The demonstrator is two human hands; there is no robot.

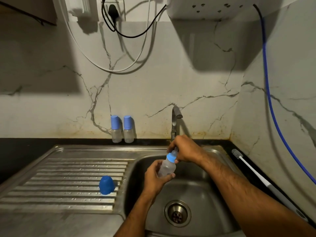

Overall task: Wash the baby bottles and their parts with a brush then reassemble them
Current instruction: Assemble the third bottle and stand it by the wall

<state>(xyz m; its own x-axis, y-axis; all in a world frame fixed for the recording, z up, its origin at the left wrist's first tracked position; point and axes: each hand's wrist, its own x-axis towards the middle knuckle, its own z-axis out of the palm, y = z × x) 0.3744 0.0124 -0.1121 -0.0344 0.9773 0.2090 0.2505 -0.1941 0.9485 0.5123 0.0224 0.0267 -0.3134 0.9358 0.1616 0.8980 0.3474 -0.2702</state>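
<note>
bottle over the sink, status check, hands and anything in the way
Left hand grips bottle body; right hand pinches its teat end. Blue cap off, on drainboard. Brush untouched on counter. Nothing in the way.

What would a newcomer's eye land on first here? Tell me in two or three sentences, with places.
First, the two hands over the sink basin: the left hand grips a clear baby bottle while the right hand holds its blue collar and teat. Next, the blue cap lying alone on the ribbed drainboard, left of the basin. Then the two capped bottles standing against the marble wall, and the white bottle brush on the counter to the right.
</note>
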